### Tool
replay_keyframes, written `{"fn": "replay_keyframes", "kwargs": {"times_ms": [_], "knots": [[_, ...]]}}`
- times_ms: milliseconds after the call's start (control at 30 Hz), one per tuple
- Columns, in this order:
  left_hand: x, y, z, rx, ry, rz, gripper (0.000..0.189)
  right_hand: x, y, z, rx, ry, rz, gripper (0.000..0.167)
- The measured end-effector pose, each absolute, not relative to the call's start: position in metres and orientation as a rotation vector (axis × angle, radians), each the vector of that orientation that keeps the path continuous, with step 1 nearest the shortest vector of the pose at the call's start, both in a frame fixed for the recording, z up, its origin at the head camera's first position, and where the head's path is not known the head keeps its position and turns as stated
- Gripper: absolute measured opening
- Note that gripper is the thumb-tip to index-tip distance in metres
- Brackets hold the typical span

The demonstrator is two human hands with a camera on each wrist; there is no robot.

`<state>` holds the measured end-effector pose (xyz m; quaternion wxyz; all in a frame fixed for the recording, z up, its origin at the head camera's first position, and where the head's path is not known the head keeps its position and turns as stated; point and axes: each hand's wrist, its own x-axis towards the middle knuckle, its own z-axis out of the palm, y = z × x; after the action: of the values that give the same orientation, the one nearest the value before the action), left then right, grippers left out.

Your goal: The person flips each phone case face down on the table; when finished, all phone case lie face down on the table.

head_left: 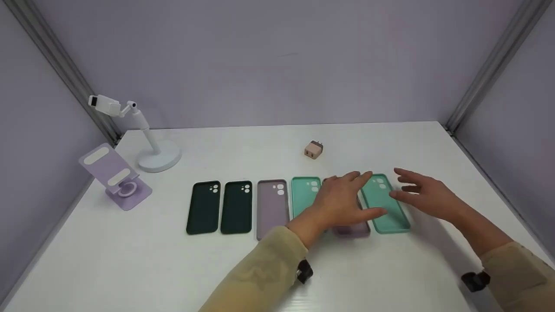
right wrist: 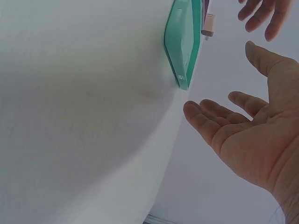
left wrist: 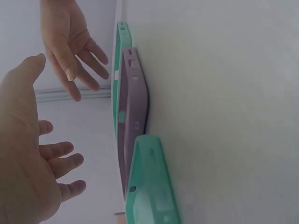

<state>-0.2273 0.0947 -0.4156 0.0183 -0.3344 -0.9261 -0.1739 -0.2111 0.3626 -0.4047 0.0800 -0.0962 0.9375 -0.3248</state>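
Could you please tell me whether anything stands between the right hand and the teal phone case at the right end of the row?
Nothing visible does: the right wrist view shows only open air between the right hand and the teal phone case. The left hand hovers over the neighbouring purple case, beside that gap.

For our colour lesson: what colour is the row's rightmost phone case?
The rightmost phone case is mint green; the head view shows it best.
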Motion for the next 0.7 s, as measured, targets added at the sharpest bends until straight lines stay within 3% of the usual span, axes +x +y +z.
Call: {"fn": "replay_keyframes", "kwargs": {"times_ms": [700], "knots": [[-0.227, 0.119, -0.447, -1.047, -2.977, -0.606, 0.091, -0.224, 0.376, -0.432, -0.123, 2.579, -1.057, 0.091]]}}
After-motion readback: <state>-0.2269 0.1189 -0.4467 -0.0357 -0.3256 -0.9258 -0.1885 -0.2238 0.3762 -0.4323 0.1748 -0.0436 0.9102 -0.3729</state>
